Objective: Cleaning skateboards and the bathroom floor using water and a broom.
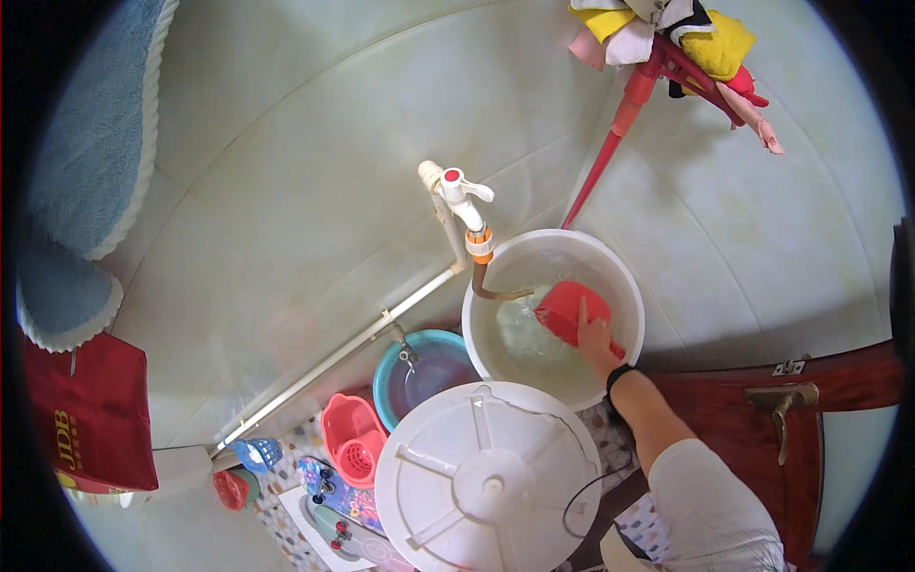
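Note:
My right hand (597,343), a dark band on its wrist, is closed around the handle of a red plastic water scoop (568,307). The scoop is tilted at the water inside a large round white tub (637,315). A white tap (459,187) with a red dot and an orange collar stands over the tub's left side. From it a brown hose (488,290) reaches over the water, which is pale and stirred up below the hose end. A big white ribbed lid (491,510) lies nearer to me, overlapping the tub's front edge. My left hand is out of view.
Left of the tub stand a teal basin (385,381) and a pink mop bucket (335,419). A white pipe (334,357) runs along the wall. Right is a dark red door (724,419) with a handle. A rag mop (610,143) leans at the back. A red bag (105,410) hangs left.

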